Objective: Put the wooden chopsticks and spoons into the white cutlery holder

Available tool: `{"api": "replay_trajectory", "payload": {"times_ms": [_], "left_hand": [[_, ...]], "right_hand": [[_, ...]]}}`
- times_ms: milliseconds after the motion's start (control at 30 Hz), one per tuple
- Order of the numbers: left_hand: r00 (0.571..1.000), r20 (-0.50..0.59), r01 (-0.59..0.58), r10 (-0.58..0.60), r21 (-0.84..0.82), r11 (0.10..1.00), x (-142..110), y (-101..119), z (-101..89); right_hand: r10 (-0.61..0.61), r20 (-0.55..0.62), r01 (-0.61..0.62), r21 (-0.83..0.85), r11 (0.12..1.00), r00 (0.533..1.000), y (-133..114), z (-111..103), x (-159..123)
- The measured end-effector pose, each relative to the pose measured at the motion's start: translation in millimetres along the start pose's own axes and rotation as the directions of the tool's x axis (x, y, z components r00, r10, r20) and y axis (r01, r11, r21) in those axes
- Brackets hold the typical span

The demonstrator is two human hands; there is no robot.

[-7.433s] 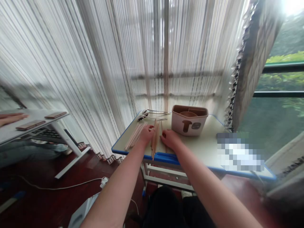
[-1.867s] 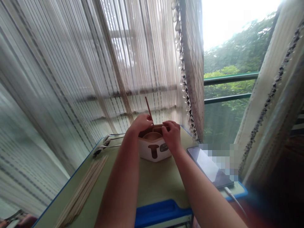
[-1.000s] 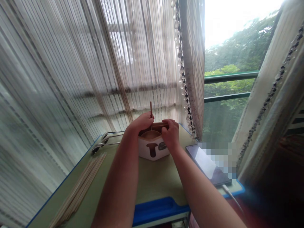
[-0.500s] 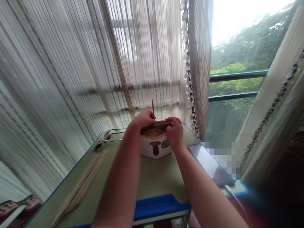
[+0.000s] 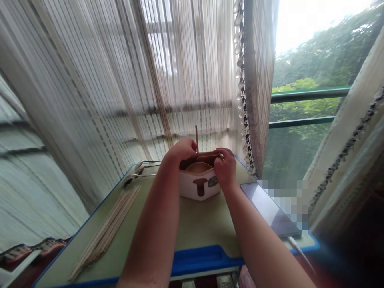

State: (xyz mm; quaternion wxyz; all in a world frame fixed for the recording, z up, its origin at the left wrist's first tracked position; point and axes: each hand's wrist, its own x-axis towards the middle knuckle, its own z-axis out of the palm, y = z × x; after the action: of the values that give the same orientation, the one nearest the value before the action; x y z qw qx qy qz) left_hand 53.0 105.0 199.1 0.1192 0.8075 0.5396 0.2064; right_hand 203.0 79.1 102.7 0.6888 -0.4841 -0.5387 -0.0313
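Note:
A white holder box [image 5: 199,188] with brown compartments stands at the far middle of the small table [image 5: 195,224]. My left hand [image 5: 179,150] is closed around a thin brown stick [image 5: 197,137] that stands upright over the box's rear compartment. At the box's right rim my right hand [image 5: 225,167] curls its fingers over the edge, pinching near the stick's lower end. A long bundle of pale wooden sticks [image 5: 105,231] lies on the table's left side.
Metal utensils [image 5: 138,173] lie at the table's far left corner. A dark phone [image 5: 271,209] with a cable rests at the right edge. A blue tray lip [image 5: 201,260] runs along the near edge. Sheer curtains hang close behind; a window with green railing is at right.
Both hands left the stick bundle and came to the box. Over the last second the stick in my left hand turned more upright and sank lower into the box.

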Motion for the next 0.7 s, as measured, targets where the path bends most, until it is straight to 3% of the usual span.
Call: {"api": "replay_trajectory", "payload": {"times_ms": [133, 267, 500, 600, 700], "left_hand": [[0.990, -0.108, 0.105, -0.090, 0.146, 0.984, -1, 6, -4.1], [0.941, -0.242, 0.291, -0.236, 0.222, 0.931, -21, 22, -20.1], [0.884, -0.404, 0.311, -0.234, 0.137, 0.940, -56, 52, -44.6], [0.805, -0.553, 0.317, -0.216, 0.093, 0.944, -65, 62, -49.7], [0.673, -0.717, 0.303, -0.181, 0.045, 0.952, -82, 63, -58.6]], "right_hand": [[-0.125, -0.027, 0.121, -0.121, 0.985, 0.992, -9, -4, -2], [-0.327, -0.037, 0.316, -0.173, 0.933, 0.944, -21, -11, -7], [-0.392, -0.063, 0.378, -0.169, 0.910, 0.918, -17, -7, -9], [-0.448, -0.056, 0.446, -0.054, 0.893, 0.892, -22, -7, -16], [-0.522, 0.014, 0.516, 0.128, 0.847, 0.853, -33, -7, -31]]}}
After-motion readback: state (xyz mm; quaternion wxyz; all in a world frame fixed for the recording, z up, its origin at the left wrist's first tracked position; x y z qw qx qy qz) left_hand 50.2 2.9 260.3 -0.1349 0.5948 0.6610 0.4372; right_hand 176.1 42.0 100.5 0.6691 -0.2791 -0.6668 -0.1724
